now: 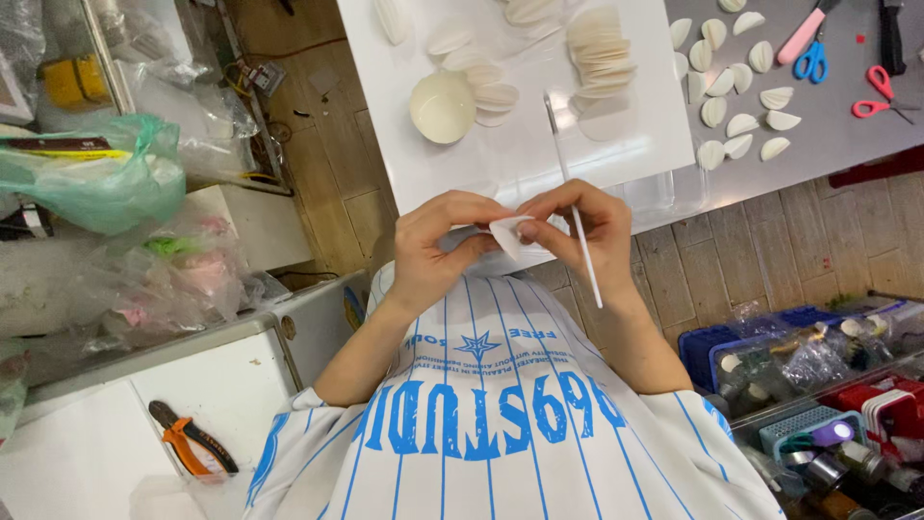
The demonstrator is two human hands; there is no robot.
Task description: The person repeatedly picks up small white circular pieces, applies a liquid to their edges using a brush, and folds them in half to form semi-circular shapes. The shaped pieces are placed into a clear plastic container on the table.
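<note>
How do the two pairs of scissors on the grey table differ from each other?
The blue scissors have blue handles; the red scissors have red ones. The blue scissors lie nearer the white shells, the red scissors farther out toward the table edge. Both lie flat on the grey table, untouched by either hand.

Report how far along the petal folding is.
Looks done: folded white petals lie in rows on the grey table. In hand: both hands, left hand and right hand, pinch one white petal piece, the right also holding a thin white stick. Seemingly left: a flat stack of petals on the white board.
</note>
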